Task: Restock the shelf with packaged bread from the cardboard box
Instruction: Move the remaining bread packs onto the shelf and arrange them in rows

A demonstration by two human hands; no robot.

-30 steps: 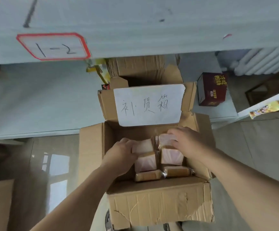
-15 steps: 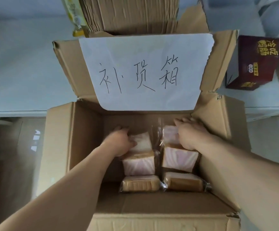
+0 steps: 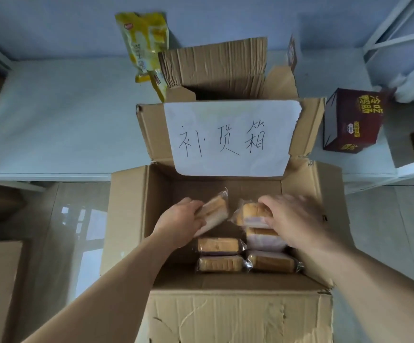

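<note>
Lifting two packs at once out of the open cardboard box (image 3: 131, 219), probably to halve the trips to the shelf. Left hand (image 3: 180, 219) curled round a wrapped bread pack (image 3: 216, 211), gripping its near end, tilted with the crimped film tail pointing up and away, clear of the packs beneath; tilted that way likely because gripped by one end only. Below and just right of it, two more bread packs (image 3: 218, 245) lying flat in a column, crust edges showing golden brown through clear film. Next column over: a pack (image 3: 246, 214) under the right hand (image 3: 292, 219), fingers draped over its top and thumb at its near side, closed on it; raised only slightly, if at all, above the pale-faced pack beneath. Another flat pack (image 3: 272, 262) nearest the front wall. Each pack small, a few slices thick, soft-looking, wrapper glossy and sealed at the ends; likely to squash under a hard squeeze, so a light grip suits. Far flap of the box standing upright, carrying a handwritten paper label (image 3: 230, 137), kept facing the worker, presumably to mark the box. White shelf (image 3: 52, 120) behind the box, holding a yellow snack bag (image 3: 144, 45) leaning on a second carton (image 3: 213, 65), and further right a dark red carton (image 3: 351, 125).
</note>
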